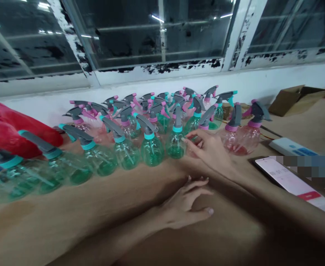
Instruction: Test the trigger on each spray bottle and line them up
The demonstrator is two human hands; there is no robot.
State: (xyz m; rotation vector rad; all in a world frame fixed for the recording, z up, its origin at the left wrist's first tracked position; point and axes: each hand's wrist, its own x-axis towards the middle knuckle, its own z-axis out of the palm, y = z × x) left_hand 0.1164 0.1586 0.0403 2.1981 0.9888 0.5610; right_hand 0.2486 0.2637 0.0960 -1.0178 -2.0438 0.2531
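My right hand [211, 147] reaches in from the right with bent fingers. Its fingertips are at the right side of a clear green spray bottle [176, 146] with a grey trigger and turquoise collar. Whether they touch it is hard to tell. A pink spray bottle [203, 127] stands right behind this hand, its body partly hidden. Nearer to me, my left hand [186, 205] hovers low over the wooden table [140, 207], fingers spread and nothing in them. Left of the hands, green spray bottles [153, 149] form a front row, with liquid-like green in their bases.
Several pink and green spray bottles [129, 125] crowd behind the front row, below the window. Two pink bottles [251, 136] stand right of my right hand. A phone [295, 181], a white device [292, 147] and a cardboard box [292, 101] lie right; a red bag [26, 129] lies left.
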